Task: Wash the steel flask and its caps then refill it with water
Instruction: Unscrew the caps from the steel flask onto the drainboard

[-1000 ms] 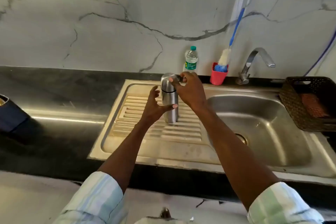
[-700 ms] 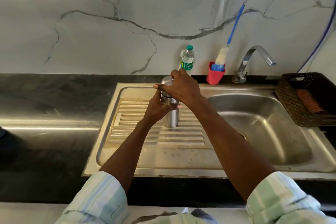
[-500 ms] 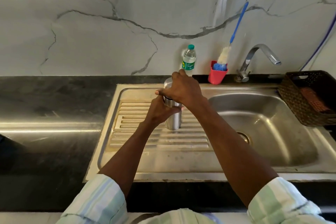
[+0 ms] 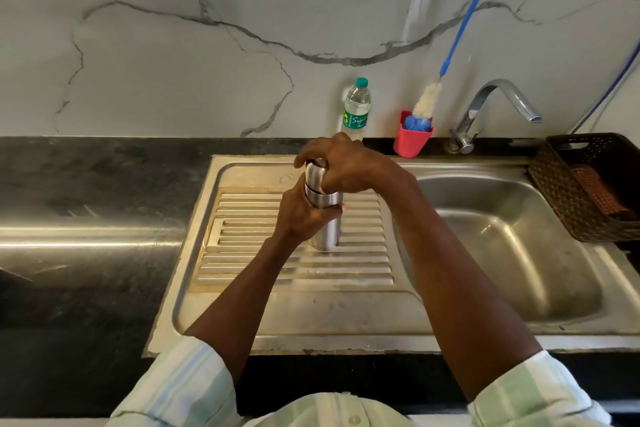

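The left hand (image 4: 304, 215) gripped the flask (image 4: 325, 218) steady while the right hand (image 4: 343, 168) clasped its cap (image 4: 314, 173), apparently to unscrew it.

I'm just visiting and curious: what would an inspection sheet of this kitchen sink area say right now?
Surface: steel sink unit with ribbed drainboard, set in a dark counter; basin to the right.
Job's things: steel flask upright on the drainboard, outer cap still on it.
Clutter: plastic water bottle, red cup holding a bottle brush, brown basket with a scrub pad.
Hands: left hand grips the flask body; right hand grips the cap from above.
Cables: blue hose or cord down the wall at right; which, cannot tell.
Surroundings: marble wall, tap; no water seen running.
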A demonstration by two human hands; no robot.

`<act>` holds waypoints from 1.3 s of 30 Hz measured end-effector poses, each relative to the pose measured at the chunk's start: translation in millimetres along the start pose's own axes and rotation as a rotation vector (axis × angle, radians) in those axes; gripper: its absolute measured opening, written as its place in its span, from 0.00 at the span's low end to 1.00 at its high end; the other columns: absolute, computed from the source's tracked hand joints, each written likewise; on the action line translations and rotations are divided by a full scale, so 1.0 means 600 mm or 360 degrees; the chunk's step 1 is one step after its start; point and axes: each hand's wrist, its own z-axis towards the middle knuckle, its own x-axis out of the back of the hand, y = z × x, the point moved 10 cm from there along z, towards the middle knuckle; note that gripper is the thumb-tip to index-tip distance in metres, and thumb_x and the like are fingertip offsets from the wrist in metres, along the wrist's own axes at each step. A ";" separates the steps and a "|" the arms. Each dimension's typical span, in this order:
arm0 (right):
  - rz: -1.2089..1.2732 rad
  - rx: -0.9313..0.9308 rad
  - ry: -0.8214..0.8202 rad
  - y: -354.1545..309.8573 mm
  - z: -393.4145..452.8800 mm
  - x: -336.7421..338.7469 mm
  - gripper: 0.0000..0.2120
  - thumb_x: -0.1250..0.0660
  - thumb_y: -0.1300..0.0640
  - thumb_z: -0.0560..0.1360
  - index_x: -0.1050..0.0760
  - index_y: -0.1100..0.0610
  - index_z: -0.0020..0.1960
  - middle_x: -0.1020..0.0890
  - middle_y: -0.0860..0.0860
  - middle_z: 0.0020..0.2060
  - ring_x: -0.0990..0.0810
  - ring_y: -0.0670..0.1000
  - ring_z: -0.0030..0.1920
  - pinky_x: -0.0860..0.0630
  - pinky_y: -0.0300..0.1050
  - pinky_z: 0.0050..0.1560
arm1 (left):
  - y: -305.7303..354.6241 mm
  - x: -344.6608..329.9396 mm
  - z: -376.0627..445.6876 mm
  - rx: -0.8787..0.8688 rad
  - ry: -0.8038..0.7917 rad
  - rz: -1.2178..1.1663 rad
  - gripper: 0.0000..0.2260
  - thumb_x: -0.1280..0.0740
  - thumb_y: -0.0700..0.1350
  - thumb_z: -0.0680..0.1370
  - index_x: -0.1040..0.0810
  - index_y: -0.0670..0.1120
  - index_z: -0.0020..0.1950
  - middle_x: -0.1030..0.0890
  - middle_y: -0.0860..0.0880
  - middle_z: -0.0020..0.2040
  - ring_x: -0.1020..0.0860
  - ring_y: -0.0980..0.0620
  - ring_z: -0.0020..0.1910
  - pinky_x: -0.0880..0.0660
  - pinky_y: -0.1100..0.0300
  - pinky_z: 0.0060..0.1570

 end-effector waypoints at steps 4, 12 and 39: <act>-0.0265 -0.0267 0.0217 0.015 -0.003 0.021 0.38 0.34 0.30 0.70 0.33 0.49 0.73 0.33 0.53 0.71 0.34 0.58 0.70 0.32 0.55 0.63 | -0.003 -0.005 0.001 -0.0016 -0.0024 -0.0039 0.30 0.23 0.56 0.64 0.22 0.44 0.62 0.15 0.51 0.53 0.17 0.54 0.51 0.19 0.49 0.52; -0.0254 -0.0034 -0.0083 -0.020 -0.009 0.006 0.19 0.38 0.58 0.78 0.26 0.44 0.67 0.31 0.48 0.70 0.34 0.56 0.66 0.32 0.49 0.60 | 0.008 -0.001 -0.002 -0.0046 0.0002 -0.0025 0.36 0.23 0.59 0.63 0.27 0.45 0.66 0.18 0.54 0.52 0.17 0.55 0.48 0.19 0.60 0.48; -0.0192 0.0003 -0.0003 -0.013 -0.002 -0.002 0.23 0.34 0.60 0.75 0.28 0.44 0.67 0.32 0.48 0.68 0.36 0.56 0.66 0.32 0.49 0.61 | -0.005 -0.006 -0.002 -0.0052 -0.0014 -0.0046 0.36 0.23 0.59 0.64 0.29 0.47 0.68 0.17 0.49 0.56 0.17 0.52 0.51 0.19 0.54 0.51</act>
